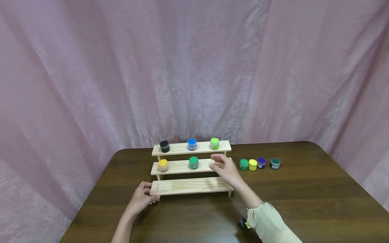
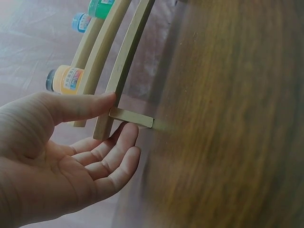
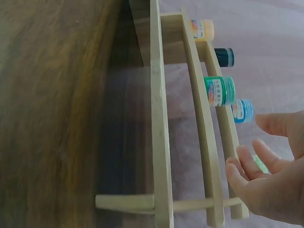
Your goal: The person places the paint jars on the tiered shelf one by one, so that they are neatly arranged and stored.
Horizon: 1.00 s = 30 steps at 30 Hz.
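A three-tier wooden display rack (image 1: 191,186) stands on the table. My left hand (image 1: 142,199) grips the left end of its lowest shelf. In the left wrist view, the thumb lies on the shelf's front edge, with the fingers by the leg (image 2: 131,117). Over the right end of the middle shelf is my right hand (image 1: 226,170), fingers apart and nothing between them. A green paint jar (image 1: 193,162) and an orange one (image 1: 163,165) sit on that shelf. The top shelf carries black (image 1: 164,146), blue (image 1: 192,144) and light green (image 1: 214,143) jars.
Right of the rack, a green jar (image 1: 243,164), a yellow jar (image 1: 253,164), a purple jar (image 1: 261,162) and a dark green jar (image 1: 275,163) stand on the brown table (image 1: 304,195). A small black object (image 1: 243,225) lies by the right sleeve. A pink curtain (image 1: 194,74) hangs behind.
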{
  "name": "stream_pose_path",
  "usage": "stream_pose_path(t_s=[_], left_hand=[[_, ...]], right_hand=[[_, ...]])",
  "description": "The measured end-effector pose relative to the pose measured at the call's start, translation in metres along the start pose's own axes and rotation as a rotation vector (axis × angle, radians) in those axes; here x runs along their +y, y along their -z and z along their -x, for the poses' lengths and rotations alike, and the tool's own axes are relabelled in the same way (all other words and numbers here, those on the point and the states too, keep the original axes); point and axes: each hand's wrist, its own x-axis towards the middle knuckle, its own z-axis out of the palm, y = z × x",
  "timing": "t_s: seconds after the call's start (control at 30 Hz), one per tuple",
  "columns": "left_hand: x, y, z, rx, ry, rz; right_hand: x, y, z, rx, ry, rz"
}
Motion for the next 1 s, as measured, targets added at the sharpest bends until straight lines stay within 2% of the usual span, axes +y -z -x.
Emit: stream_pose_path(t_s=[0.3, 0.5, 0.57, 0.8, 1.0], left_hand=[[0.001, 0.001, -0.001, -0.006, -0.005, -0.006], [0.000, 0.000, -0.001, -0.022, 0.000, -0.012], [0.001, 0.001, -0.001, -0.021, 0.001, -0.012], [0.003, 0.001, -0.002, -0.028, -0.009, -0.017], [0.001, 0.000, -0.001, -0.022, 0.003, -0.008]], right_hand=[[0.012, 0.026, 0.004, 0.058, 0.017, -0.015], [0.022, 0.049, 0.008, 0.203, 0.020, -0.031], [0.024, 0.057, 0.008, 0.229, 0.019, -0.028], [0.031, 0.078, 0.009, 0.283, 0.053, 0.017], [0.041, 0.088, 0.013, 0.288, 0.054, 0.067]])
